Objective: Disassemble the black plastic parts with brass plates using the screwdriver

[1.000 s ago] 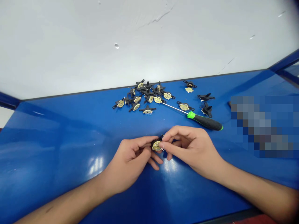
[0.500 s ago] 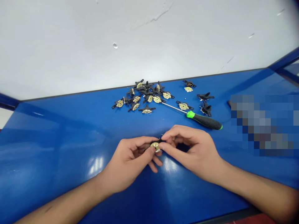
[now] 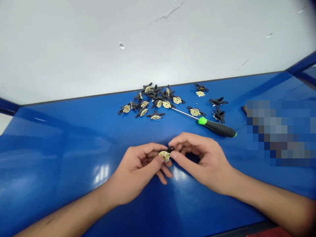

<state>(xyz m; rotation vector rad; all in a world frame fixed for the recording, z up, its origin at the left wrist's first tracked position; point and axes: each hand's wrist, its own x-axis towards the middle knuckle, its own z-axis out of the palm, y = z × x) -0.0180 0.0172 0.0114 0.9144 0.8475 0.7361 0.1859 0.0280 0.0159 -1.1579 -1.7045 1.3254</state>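
My left hand (image 3: 138,171) pinches a small black plastic part with a round brass-coloured plate (image 3: 164,156) between thumb and fingers, the plate facing up toward me. At the part's right edge is my right hand (image 3: 202,156), its thumb and index finger closed about the black arm that sticks out there. Fingers cover much of the part's underside. Beyond my hands lies a screwdriver (image 3: 218,127) with a black and green handle, its shaft pointing at a heap of similar black parts with brass plates (image 3: 155,96).
Several more such parts lie right of the heap, one with its brass plate (image 3: 200,94) toward me. The blue tabletop (image 3: 74,141) meets a white wall (image 3: 86,49) at the back. A blurred-out object (image 3: 278,131) is at the right.
My right thumb and index finger have shifted slightly at the part's edge, and more of its black arm shows. The plate has tilted a little. The view has shifted slightly.
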